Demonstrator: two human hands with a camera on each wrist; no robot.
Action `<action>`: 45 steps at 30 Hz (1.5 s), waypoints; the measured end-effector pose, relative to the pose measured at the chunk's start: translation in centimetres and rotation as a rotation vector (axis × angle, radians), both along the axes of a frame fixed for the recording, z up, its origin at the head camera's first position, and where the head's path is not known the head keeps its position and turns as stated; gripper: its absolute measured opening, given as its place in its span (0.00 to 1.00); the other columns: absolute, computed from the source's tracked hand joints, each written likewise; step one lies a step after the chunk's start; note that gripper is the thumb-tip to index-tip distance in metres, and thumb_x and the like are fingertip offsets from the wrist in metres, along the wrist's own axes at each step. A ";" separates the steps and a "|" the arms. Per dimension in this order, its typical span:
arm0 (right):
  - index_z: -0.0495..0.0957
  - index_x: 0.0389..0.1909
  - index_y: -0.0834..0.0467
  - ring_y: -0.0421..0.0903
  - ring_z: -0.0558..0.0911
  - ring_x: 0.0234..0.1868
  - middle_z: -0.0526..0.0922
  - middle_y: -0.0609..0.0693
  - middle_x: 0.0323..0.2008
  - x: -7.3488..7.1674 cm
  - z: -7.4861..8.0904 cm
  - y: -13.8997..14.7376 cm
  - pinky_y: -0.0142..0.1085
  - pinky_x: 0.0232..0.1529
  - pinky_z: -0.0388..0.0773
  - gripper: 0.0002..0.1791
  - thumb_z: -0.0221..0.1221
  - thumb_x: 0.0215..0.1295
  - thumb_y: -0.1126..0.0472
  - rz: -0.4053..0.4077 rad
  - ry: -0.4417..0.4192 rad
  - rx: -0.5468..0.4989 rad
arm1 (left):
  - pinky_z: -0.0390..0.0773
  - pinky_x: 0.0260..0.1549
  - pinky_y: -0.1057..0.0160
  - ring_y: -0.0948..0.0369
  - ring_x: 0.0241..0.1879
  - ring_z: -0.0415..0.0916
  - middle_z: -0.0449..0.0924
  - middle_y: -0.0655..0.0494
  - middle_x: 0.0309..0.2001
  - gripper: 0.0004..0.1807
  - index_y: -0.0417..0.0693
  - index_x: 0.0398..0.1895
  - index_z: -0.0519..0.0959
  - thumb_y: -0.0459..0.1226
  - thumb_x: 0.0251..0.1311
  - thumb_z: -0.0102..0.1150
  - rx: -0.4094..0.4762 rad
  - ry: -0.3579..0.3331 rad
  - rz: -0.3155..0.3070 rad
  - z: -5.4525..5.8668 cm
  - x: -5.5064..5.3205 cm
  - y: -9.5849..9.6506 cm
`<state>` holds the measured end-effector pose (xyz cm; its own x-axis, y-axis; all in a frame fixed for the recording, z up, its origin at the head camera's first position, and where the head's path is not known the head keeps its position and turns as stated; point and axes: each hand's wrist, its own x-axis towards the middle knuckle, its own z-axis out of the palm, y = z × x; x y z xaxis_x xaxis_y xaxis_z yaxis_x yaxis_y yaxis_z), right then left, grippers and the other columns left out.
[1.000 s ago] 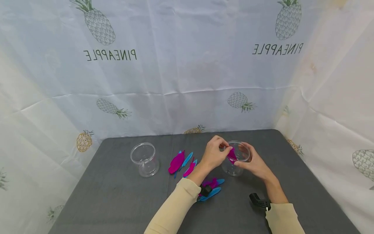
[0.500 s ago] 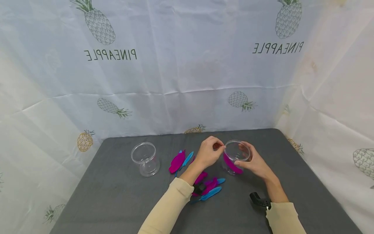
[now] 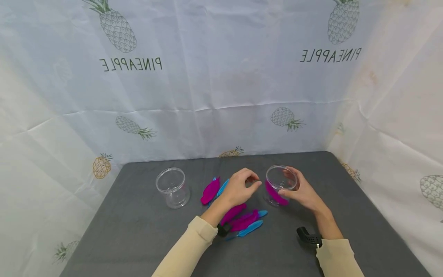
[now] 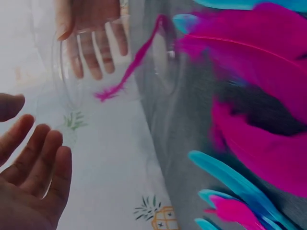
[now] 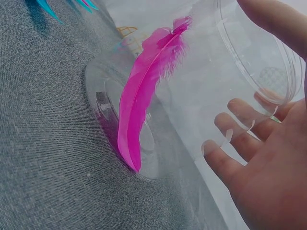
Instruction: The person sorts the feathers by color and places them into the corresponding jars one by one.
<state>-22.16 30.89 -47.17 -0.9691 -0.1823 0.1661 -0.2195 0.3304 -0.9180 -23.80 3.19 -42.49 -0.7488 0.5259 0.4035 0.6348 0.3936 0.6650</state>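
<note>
On the right of the head view a clear plastic jar [image 3: 275, 178] stands upright. My right hand [image 3: 304, 193] grips its upper part, thumb on the near side and fingers round the far side. A single magenta feather [image 5: 136, 105] leans inside the jar, as the right wrist view shows, its lower end at the bottom. My left hand [image 3: 241, 187] hovers left of this jar with fingers loosely bent and nothing between them. Below and left of it lie magenta feathers [image 4: 259, 43] and blue feathers [image 3: 250, 228], partly covered by the left wrist in the head view.
A second clear jar [image 3: 177, 196] stands on the left of the dark grey table [image 3: 145, 238]. Between the jars lies another cluster with a magenta feather [image 3: 210, 191] and blue ones. A white pineapple-print curtain [image 3: 221, 84] borders the table's back and sides.
My left hand has let go of the magenta feather, which now rests in the right jar, and has moved left and slightly down from the rim. The right hand keeps its grip.
</note>
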 end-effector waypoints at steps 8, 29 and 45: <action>0.44 0.78 0.64 0.62 0.57 0.76 0.58 0.65 0.74 -0.1 -0.3 0.3 0.47 0.74 0.58 0.53 0.71 0.63 0.64 -0.007 0.011 0.020 | 0.78 0.49 0.66 0.57 0.47 0.79 0.81 0.53 0.46 0.14 0.46 0.52 0.81 0.45 0.71 0.61 -0.162 -0.015 -0.049 -0.9 0.6 -0.6; 0.43 0.78 0.65 0.62 0.56 0.76 0.58 0.65 0.75 -0.1 -0.4 0.3 0.14 0.59 0.60 0.54 0.71 0.63 0.61 0.002 0.003 0.027 | 0.76 0.56 0.62 0.61 0.56 0.73 0.77 0.58 0.56 0.24 0.52 0.60 0.81 0.52 0.66 0.65 -0.429 -0.100 -0.123 -3.9 1.3 -1.6; 0.45 0.78 0.63 0.62 0.57 0.76 0.59 0.64 0.75 0.2 -0.2 0.1 0.34 0.71 0.62 0.52 0.70 0.63 0.63 -0.011 0.011 0.039 | 0.75 0.57 0.62 0.61 0.55 0.72 0.75 0.59 0.57 0.31 0.58 0.65 0.78 0.55 0.61 0.68 -0.604 -0.049 -0.164 -5.0 1.7 -1.7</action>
